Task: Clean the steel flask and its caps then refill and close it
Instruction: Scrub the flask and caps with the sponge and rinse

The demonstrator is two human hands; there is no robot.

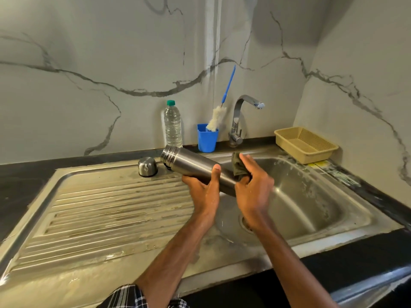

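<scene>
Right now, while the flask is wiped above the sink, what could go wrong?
1. The left hand grips the smooth flask only around its middle, tilted, while the right hand rubs it with the cloth; it could slip and drop into the sink.
2. The flask's threaded end points toward the steel cap on the drainboard, close by; a swing might knock it away.

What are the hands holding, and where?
Left hand grips the steel flask round its body; right hand holds a dark cloth against its bottom end.
</scene>
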